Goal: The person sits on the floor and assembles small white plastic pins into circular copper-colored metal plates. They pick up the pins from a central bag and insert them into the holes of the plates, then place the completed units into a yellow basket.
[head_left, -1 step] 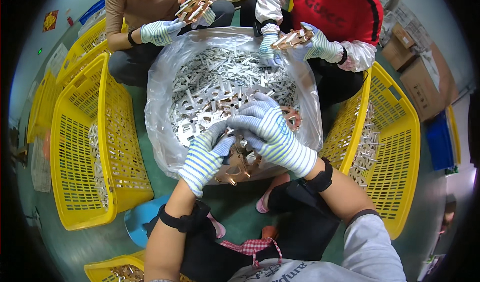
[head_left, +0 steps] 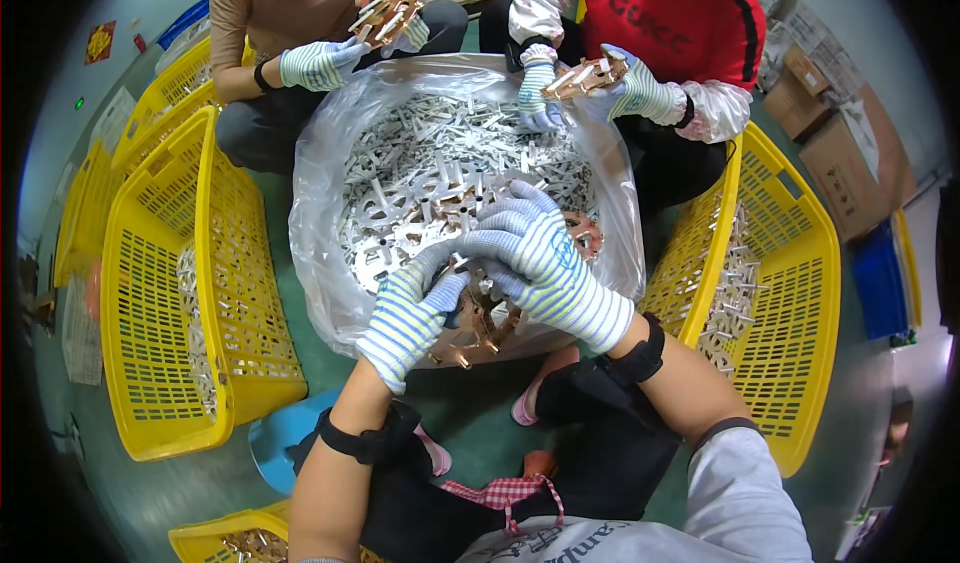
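In striped knit gloves, my left hand (head_left: 412, 308) and my right hand (head_left: 545, 263) are closed around a copper-coloured metal part (head_left: 482, 331) with short prongs. They hold it over the near edge of a large clear plastic bag (head_left: 325, 278). My fingers cover the part's upper side. Inside the bag lies a heap of silvery-white metal pieces (head_left: 430, 128), many of them short rods, some flat and cut out. Another copper-coloured piece (head_left: 584, 235) rests at the heap's right side, next to my right hand.
Across the bag, two gloved co-workers each hold a copper-coloured part (head_left: 388, 18), (head_left: 583, 78). Yellow slotted baskets (head_left: 255, 303), (head_left: 790, 333) with metal pieces stand left and right. A blue tub (head_left: 275, 443) is by my left leg, another yellow basket (head_left: 195, 535) at lower left, cardboard boxes (head_left: 840, 173) far right.
The copper-coloured part has turned slightly between my hands. Both hands stay in nearly the same place, and the co-workers look unchanged.
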A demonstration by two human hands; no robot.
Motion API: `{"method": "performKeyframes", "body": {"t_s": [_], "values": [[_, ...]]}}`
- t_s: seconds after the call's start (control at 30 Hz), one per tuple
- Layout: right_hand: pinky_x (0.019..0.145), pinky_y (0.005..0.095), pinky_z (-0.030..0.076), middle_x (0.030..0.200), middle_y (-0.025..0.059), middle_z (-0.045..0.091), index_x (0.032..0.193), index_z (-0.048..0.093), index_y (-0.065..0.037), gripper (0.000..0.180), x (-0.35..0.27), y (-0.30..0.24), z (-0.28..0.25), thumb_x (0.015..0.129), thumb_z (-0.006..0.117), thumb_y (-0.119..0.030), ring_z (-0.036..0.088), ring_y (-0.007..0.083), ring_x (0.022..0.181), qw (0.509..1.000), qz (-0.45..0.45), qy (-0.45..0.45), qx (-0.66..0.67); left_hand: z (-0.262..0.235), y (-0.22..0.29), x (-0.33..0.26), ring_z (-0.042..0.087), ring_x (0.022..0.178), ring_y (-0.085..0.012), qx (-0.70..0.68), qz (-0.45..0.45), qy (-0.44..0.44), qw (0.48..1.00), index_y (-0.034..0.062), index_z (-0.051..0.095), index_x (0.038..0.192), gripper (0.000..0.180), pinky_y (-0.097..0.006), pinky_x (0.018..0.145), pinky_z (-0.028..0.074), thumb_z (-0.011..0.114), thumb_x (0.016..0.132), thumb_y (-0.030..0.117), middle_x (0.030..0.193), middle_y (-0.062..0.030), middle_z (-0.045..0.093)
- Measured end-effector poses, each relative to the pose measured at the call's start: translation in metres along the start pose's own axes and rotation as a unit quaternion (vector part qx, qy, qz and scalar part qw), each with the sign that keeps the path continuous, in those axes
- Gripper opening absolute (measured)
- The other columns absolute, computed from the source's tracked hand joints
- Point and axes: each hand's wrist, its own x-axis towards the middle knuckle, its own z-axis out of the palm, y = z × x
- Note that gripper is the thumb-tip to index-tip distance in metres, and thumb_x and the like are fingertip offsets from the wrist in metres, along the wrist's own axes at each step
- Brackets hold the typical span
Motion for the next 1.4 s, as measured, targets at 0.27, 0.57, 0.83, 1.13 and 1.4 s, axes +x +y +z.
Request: {"method": "performKeyframes", "body": {"t_s": [0.27,0.57,0.83,1.13,1.4], "values": [[0.105,0.0464,0.029,0.12,0.0117,0.057,0.095,0.072,-0.012,0.019,-0.005,-0.014,0.01,0.078,0.071,-0.023,0.047,0.0302,0.12,0.958,0.117,0.059,0.254,-0.003,-0.002,0.0,0.061,0.094,-0.0134,-0.073,0.049,0.015,0.996,0.0018,0.056,0.129,0.038,-0.026,0.082,0.051,0.055,0.093,0.013,0.111,-0.0108,0.064],[0.107,0.0454,0.029,0.127,0.015,0.053,0.095,0.072,-0.007,0.023,-0.008,-0.005,0.011,0.081,0.07,-0.026,0.043,0.0333,0.124,0.978,0.096,-0.003,0.187,-0.003,0.006,-0.006,0.059,0.106,-0.0158,-0.029,0.102,0.012,0.994,-0.0018,0.053,0.131,0.042,-0.028,0.093,0.048,0.05,0.089,0.004,0.118,-0.0139,0.063],[0.101,0.0445,0.035,0.119,0.0156,0.056,0.094,0.072,-0.006,0.021,-0.004,-0.011,0.01,0.081,0.067,-0.022,0.049,0.0334,0.116,0.99,0.053,0.027,0.131,-0.004,0.013,-0.012,0.062,0.098,-0.0147,-0.017,0.117,0.032,0.992,-0.0014,0.057,0.128,0.043,-0.028,0.089,0.049,0.048,0.085,0.002,0.11,-0.0125,0.066],[0.1,0.0451,0.035,0.118,0.0154,0.056,0.099,0.071,-0.004,0.026,-0.007,-0.015,0.013,0.083,0.066,-0.024,0.05,0.0336,0.112,0.967,0.098,0.024,0.235,-0.002,0.015,-0.013,0.062,0.084,-0.0114,0.034,0.155,0.056,0.986,0.0008,0.06,0.125,0.044,-0.026,0.079,0.05,0.049,0.082,0.002,0.095,-0.0104,0.067],[0.099,0.047,0.034,0.113,0.0136,0.058,0.096,0.07,-0.008,0.024,-0.004,-0.013,0.011,0.082,0.063,-0.025,0.049,0.0341,0.112,0.984,0.031,0.031,0.175,0.004,0.03,-0.021,0.059,0.074,-0.0075,0.092,0.131,0.059,0.985,0.0018,0.064,0.119,0.036,-0.024,0.065,0.049,0.065,0.084,0.009,0.086,-0.0035,0.065]]}}
